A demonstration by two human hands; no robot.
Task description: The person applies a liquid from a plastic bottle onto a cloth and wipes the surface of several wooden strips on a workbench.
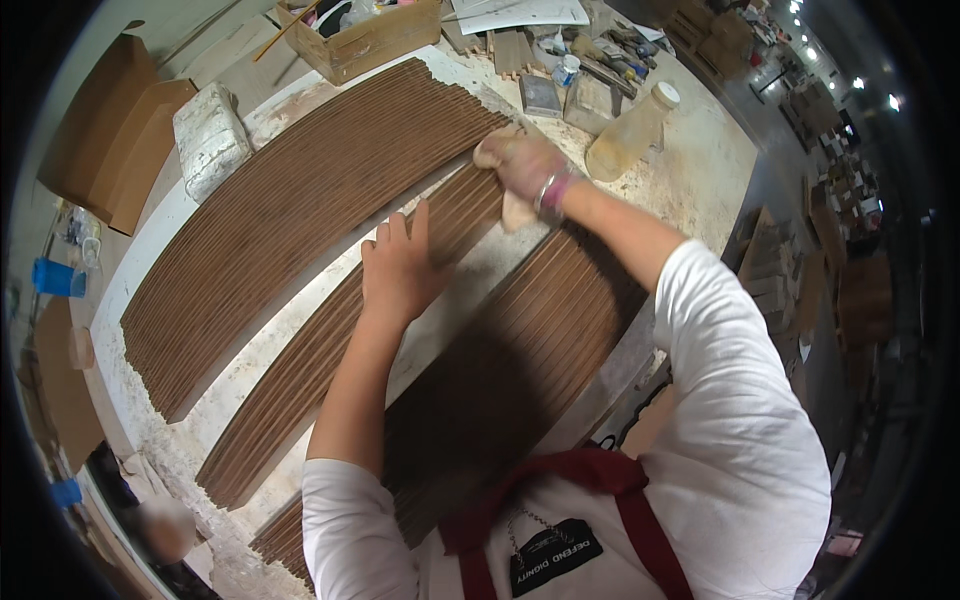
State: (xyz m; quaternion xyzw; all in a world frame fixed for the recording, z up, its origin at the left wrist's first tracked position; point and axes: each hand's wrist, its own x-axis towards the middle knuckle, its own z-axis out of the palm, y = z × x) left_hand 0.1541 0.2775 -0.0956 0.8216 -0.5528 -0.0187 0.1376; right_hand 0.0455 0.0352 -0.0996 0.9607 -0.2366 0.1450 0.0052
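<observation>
My left hand (403, 268) lies with fingers spread on a narrow row of brown wooden strips (300, 370) in the middle of the table. At the far right end of that row, my right hand (530, 165) is closed on a beige cloth (516, 212) pressed against the strips; it is slightly blurred. A wider row of brown strips (290, 200) lies beyond, side by side with stepped ends. Nearer my body is a third row of strips (540, 330), partly under shadow and partly hidden by my left arm.
The rows lie on a stained white table (715, 160). At the back are a cardboard box (375, 45), a white wrapped block (210, 140), a plastic bottle (632, 130) of yellowish liquid, grey blocks (541, 97) and a small jar (567, 68). A blue cup (58, 278) is at left.
</observation>
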